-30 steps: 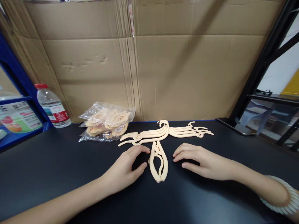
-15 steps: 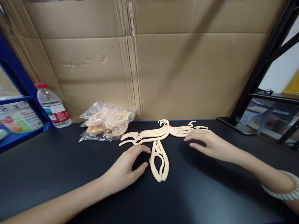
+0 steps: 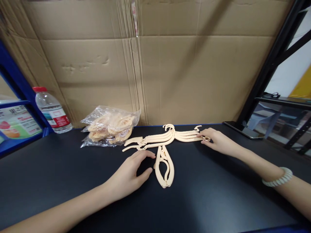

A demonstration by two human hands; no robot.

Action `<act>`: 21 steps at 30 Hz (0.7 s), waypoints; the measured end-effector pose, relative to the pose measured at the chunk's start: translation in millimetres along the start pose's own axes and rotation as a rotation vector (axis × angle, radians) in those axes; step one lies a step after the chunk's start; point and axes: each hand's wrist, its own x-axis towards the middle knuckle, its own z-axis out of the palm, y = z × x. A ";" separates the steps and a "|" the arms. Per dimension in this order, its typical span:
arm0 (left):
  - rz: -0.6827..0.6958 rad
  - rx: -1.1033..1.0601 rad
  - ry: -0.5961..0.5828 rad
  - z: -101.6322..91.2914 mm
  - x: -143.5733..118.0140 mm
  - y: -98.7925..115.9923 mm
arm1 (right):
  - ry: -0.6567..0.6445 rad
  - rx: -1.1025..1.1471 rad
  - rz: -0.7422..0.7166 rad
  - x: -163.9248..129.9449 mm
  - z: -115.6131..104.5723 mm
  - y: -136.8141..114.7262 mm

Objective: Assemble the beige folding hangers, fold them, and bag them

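Right hand (image 3: 217, 141) has reached the hangers (image 3: 186, 140), ends apparently between its fingers (image 3: 204, 131).

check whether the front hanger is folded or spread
Folded: the front hanger has its arms together in a narrow loop, unlike the spread hangers behind.

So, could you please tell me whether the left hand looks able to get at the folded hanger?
Probably yes: the left hand seems empty, curved open right beside the folded hanger, and nothing visible lies between them.

Red-capped bottle (image 3: 52, 111) beside blue rack (image 3: 16, 77); cardboard (image 3: 194, 77) upright behind black table (image 3: 206, 194); flat dark device (image 3: 243, 130) by black frame (image 3: 262, 77).
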 end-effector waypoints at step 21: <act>-0.018 -0.025 -0.017 -0.3 -0.2 -1.4 | -0.027 0.144 0.023 3.7 4.4 -3.8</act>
